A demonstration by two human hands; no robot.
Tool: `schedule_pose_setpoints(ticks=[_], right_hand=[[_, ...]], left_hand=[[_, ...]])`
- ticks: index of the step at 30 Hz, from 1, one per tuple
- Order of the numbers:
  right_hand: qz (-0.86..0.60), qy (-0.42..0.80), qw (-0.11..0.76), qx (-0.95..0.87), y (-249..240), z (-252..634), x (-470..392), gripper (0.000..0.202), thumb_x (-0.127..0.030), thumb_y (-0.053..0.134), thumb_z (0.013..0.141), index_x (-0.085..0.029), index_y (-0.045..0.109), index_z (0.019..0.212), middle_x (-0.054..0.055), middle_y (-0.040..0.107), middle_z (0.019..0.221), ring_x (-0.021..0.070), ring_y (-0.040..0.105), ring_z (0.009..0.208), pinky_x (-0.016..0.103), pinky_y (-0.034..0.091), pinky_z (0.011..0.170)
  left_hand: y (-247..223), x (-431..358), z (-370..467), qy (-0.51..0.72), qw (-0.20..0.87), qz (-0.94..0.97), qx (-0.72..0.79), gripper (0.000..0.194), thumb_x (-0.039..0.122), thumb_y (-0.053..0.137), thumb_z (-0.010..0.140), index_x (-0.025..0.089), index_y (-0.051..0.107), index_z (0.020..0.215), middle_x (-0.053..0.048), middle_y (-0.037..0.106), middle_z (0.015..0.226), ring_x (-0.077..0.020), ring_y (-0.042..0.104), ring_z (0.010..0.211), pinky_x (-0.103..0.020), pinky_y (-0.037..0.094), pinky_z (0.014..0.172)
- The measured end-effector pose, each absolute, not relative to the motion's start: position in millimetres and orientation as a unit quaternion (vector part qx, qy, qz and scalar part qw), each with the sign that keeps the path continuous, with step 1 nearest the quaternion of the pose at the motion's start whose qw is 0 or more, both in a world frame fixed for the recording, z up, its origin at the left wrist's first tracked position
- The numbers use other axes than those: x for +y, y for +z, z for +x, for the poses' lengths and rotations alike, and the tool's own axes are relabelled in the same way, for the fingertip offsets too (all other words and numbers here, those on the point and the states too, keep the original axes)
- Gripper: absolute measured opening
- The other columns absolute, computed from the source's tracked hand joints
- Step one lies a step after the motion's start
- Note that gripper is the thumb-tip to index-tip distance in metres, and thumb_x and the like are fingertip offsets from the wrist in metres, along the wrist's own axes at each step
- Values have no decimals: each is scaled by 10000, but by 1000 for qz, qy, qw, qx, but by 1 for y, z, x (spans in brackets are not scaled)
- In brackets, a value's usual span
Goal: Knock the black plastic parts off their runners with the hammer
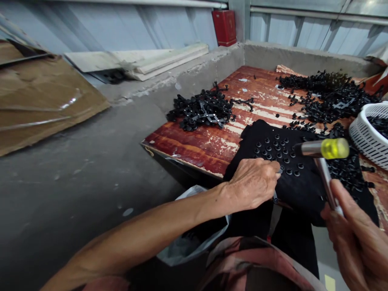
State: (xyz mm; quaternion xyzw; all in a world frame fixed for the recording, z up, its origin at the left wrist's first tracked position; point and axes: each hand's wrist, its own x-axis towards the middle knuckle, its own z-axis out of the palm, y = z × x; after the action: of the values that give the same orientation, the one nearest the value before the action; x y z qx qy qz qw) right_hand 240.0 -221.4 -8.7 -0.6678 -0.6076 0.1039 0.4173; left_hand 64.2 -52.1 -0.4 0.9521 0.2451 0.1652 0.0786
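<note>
My left hand (256, 182) is closed in a pinch at the near edge of a black cloth pad (297, 194). A small greyish bit shows at its fingertips, too covered to name. Below the fingers hangs a narrow riveted strip (275, 197). Small round black caps (285, 151) stand in loose rows on the pad, just beyond those fingers. My right hand (351, 230) grips the metal handle of a hammer (325, 178). Its head, with a clear yellow face, is raised over the pad's right side, apart from the caps.
Black linkage pieces lie in a heap (203, 109) at the table's left, with a larger pile (327, 93) at the back right. A white slotted basket (370, 133) stands at right on the worn red tabletop (188, 147). Below my left forearm is a plastic-lined container (182, 250).
</note>
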Motion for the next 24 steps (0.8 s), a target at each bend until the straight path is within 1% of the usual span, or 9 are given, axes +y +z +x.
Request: schedule_pose_setpoints(ticks=[3, 8, 12, 14, 16, 18, 20, 22, 24], right_hand=[[-654, 87, 293, -691, -13, 245, -220, 589, -167, 445, 960, -312, 346, 1523, 98, 601, 1356, 279, 652, 1112, 390, 594, 833], [-638, 5, 331, -696, -9, 244, -218, 660, -127, 468, 945, -327, 279, 1544, 72, 544, 1424, 244, 673, 1072, 354, 588, 856], [-625, 46, 294, -722, -8, 241, -218, 660, -111, 435, 949, -316, 261, 1552, 82, 600, 1357, 232, 696, 1015, 309, 610, 767], [-632, 14, 324, -704, -10, 242, -220, 679, -111, 476, 942, -334, 266, 1548, 77, 557, 1411, 248, 673, 1076, 357, 577, 877], [-643, -10, 342, -685, -12, 244, -220, 673, -118, 495, 938, -333, 289, 1541, 80, 536, 1433, 255, 670, 1082, 370, 571, 889], [-631, 47, 316, -707, -13, 245, -219, 616, -134, 433, 962, -309, 305, 1539, 91, 574, 1389, 222, 702, 986, 297, 604, 741], [-633, 116, 318, -696, -14, 244, -216, 594, -151, 452, 969, -327, 333, 1524, 76, 640, 1295, 195, 708, 910, 302, 597, 750], [-660, 142, 380, -633, -15, 237, -213, 540, -222, 504, 967, -322, 400, 1487, 78, 670, 1208, 200, 698, 856, 310, 596, 694], [-673, 214, 454, -543, -18, 225, -209, 470, -299, 565, 948, -310, 483, 1410, 66, 694, 1048, 190, 677, 746, 241, 541, 479]], left_hand=[[-1, -52, 65, 156, 82, 950, 257, 240, 278, 436, 946, 174, 574, 780, -37, 672, 708, -195, 671, 681, -279, 370, 538], [-1, -53, 65, 155, 98, 946, 269, 254, 298, 431, 952, 175, 578, 785, -44, 680, 724, -207, 681, 701, -275, 368, 533], [-2, -54, 66, 147, 98, 944, 280, 244, 300, 441, 947, 173, 584, 795, -52, 683, 726, -208, 682, 705, -273, 389, 547], [-3, -54, 66, 146, 101, 943, 283, 244, 298, 441, 946, 176, 584, 790, -50, 682, 718, -207, 685, 710, -269, 397, 554], [-4, -54, 66, 154, 104, 941, 284, 238, 304, 449, 942, 179, 583, 792, -48, 683, 720, -207, 686, 717, -268, 409, 566], [-3, -55, 66, 154, 109, 939, 287, 229, 313, 457, 937, 181, 586, 802, -49, 686, 728, -209, 685, 716, -272, 421, 581], [0, -56, 67, 145, 126, 934, 302, 213, 310, 461, 933, 186, 593, 820, -45, 689, 726, -209, 683, 704, -278, 430, 593], [4, -58, 69, 143, 161, 915, 343, 178, 288, 471, 923, 191, 597, 842, -34, 690, 723, -204, 678, 696, -282, 438, 606], [8, -62, 72, 165, 199, 885, 387, 124, 265, 492, 906, 196, 594, 894, -18, 685, 729, -190, 664, 687, -284, 449, 622]])
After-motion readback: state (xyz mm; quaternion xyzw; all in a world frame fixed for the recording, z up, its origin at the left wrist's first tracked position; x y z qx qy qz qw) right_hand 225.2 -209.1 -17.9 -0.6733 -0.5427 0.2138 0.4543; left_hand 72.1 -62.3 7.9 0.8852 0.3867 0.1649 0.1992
